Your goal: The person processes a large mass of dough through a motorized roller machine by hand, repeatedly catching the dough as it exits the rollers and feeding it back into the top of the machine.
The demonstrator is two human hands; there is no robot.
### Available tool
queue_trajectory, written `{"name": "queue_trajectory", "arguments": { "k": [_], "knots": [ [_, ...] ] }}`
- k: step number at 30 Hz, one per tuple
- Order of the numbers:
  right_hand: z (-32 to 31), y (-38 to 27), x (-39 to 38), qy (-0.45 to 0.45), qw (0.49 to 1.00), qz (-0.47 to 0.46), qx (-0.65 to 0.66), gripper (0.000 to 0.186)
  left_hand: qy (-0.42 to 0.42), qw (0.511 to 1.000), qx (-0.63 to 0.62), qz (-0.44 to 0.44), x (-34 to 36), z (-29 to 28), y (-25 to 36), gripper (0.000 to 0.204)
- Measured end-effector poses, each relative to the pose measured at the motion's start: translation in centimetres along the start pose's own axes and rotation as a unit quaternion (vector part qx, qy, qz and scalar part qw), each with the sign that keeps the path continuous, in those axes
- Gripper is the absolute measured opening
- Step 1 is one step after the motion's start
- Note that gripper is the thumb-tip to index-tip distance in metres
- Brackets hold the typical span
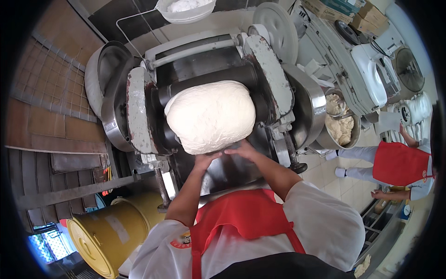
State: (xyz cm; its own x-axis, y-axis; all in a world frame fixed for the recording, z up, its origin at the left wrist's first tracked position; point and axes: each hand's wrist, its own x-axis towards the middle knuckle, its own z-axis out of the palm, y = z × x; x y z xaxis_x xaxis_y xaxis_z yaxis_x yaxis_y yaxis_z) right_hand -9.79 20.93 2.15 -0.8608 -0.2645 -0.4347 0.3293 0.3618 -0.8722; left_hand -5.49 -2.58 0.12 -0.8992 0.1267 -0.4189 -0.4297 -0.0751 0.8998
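Observation:
A large, pale, smooth lump of dough [211, 114] lies against the dark rollers [209, 74] of a metal sheeting machine with chipped grey side housings [272, 79]. My left hand [206, 157] is at the lower edge of the dough, its fingers partly hidden beneath it. My right hand [240, 149] grips the same edge further right, thumb showing and other fingers partly under the dough. A dark steel slope [218, 172] of the machine lies below both hands.
Steel bowls of dough [341, 130] stand at the right. Beyond them a co-worker [399, 162] in a red apron holds something pale. Yellow drums [97, 237] stand at lower left, below a trayed rack [65, 181]. A white bowl [183, 14] of white powder sits above the machine.

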Motion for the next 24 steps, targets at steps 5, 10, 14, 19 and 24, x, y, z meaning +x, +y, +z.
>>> {"name": "queue_trajectory", "arguments": {
  "k": [5, 10, 14, 19, 24],
  "knots": [
    [-2.8, -2.8, 3.0, -0.212, 0.975, -0.048, -0.047, 0.066, -0.184, 0.974, 0.083, -0.106, 1.4, -0.5, 7.0, 0.089],
    [-2.4, -6.3, -1.8, -0.122, 0.971, -0.067, 0.195, 0.069, -0.066, 0.998, 0.004, -0.017, -1.2, -0.6, 6.9, 0.079],
    [-0.9, -7.8, -4.4, 0.041, 0.939, -0.097, 0.327, 0.07, 0.052, 0.985, -0.147, 0.069, -4.9, 1.2, 8.6, 0.062],
    [-1.6, -14.0, -6.7, 0.11, 0.933, -0.118, 0.323, 0.044, 0.154, 0.968, -0.137, 0.143, -8.0, 1.5, 13.8, 0.037],
    [-1.8, -13.9, -7.9, 0.219, 0.891, -0.218, 0.331, 0.031, 0.146, 0.942, -0.153, 0.261, -10.7, 2.3, 13.7, 0.059]
  ]
}}
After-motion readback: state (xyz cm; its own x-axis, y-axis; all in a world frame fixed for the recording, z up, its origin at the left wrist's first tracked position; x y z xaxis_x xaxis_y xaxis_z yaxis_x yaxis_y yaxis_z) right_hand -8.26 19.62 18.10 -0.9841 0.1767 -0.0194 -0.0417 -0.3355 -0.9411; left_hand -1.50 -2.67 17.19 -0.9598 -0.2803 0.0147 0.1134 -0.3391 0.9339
